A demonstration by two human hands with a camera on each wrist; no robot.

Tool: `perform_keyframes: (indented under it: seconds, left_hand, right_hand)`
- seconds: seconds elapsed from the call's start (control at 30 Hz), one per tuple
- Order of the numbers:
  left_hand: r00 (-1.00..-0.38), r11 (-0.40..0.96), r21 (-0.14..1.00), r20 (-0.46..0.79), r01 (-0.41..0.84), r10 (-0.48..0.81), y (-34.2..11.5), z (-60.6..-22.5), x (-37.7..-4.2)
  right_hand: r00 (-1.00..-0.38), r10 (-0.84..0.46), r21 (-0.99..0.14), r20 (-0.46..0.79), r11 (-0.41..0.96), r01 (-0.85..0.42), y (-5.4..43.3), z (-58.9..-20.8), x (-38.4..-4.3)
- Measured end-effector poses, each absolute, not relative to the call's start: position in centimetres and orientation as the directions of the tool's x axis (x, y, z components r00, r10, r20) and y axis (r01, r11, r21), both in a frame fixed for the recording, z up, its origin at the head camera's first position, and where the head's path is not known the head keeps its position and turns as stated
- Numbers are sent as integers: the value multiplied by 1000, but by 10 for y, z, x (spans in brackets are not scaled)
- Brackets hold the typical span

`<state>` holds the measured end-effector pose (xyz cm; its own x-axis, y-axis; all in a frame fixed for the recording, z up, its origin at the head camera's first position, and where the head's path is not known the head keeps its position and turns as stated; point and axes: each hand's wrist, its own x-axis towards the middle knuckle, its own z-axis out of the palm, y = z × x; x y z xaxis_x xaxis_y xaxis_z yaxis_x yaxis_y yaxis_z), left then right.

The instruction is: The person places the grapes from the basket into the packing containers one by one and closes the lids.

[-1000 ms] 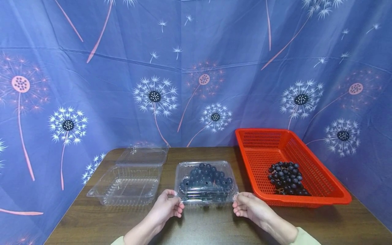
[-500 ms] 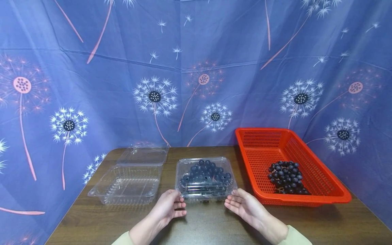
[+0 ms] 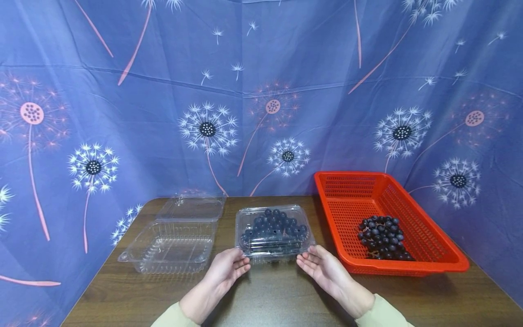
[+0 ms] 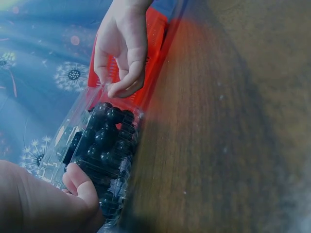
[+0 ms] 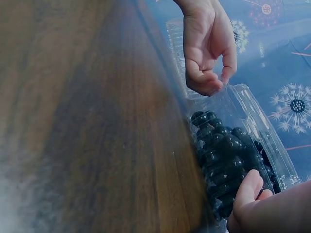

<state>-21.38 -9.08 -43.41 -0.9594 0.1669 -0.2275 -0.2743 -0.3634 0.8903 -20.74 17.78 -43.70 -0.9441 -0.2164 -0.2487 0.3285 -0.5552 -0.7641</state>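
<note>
Centrally placed: lidded clear box (image 3: pixel 276 249) at the middle of the tabletop (image 3: pixel 269 299), nearer the back edge than the front; lid lying over the fruit.
Boxed contents: dark grapes (image 3: pixel 273 223), heaped, seen through the plastic.
Left hand: (image 3: pixel 225 271) pinching the box's near left corner between thumb and fingers.
Right hand: (image 3: pixel 327 271) pinching the near right corner in like manner, palm turned inward.
Sleeves: (image 3: pixel 384 312) pale green, one at each wrist.
Second clear box: (image 3: pixel 173 265) by the tabletop's left edge, apart from the lidded one; lid (image 3: pixel 189 209) folded back toward the back left corner.
Basket: (image 3: pixel 408 264) red, perforated, oblong, along the tabletop's right side, reaching the back edge.
Basket contents: one loose bunch of dark grapes (image 3: pixel 382 235), stems showing, toward the basket's near end.
Backdrop: blue cloth (image 3: pixel 143 113), dandelion print, hanging behind the tabletop's back edge.
</note>
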Motion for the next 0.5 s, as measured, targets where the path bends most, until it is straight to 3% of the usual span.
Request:
perform_keyframes:
  seconds: [0.5]
  left_hand:
    - [-974,-423,878,-221,-223,54,-81,-437,-235]
  right_hand:
    - [-966,-20,-747,-260,-630,214,161,-441,-226]
